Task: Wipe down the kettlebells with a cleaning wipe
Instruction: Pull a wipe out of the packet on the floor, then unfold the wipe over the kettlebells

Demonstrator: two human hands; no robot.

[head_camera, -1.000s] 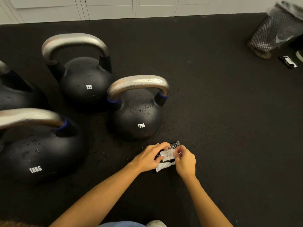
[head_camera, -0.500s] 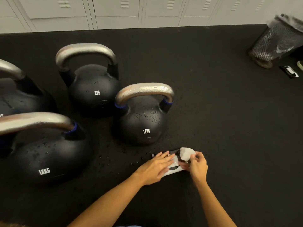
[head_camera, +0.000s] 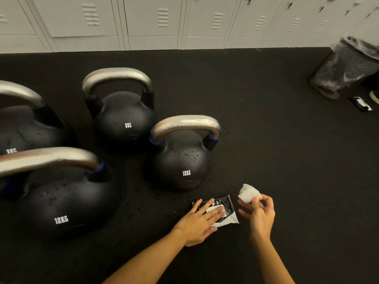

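Left hand (head_camera: 200,221): flat and spread, fingers open, pressing the wipe packet (head_camera: 220,210) to the floor (head_camera: 287,171).
Right hand (head_camera: 260,215): thumb and fingertips pinched on a crumpled white wipe (head_camera: 248,193), lifted just right of the packet.
Nearest kettlebell (head_camera: 182,160): marked 12KG, droplets on it, right behind the packet.
Big 12KG kettlebell (head_camera: 61,201): near left, also beaded wet.
8KG kettlebell (head_camera: 123,119): further back.
Far right: mesh bin (head_camera: 344,72) near the lockers (head_camera: 151,21).
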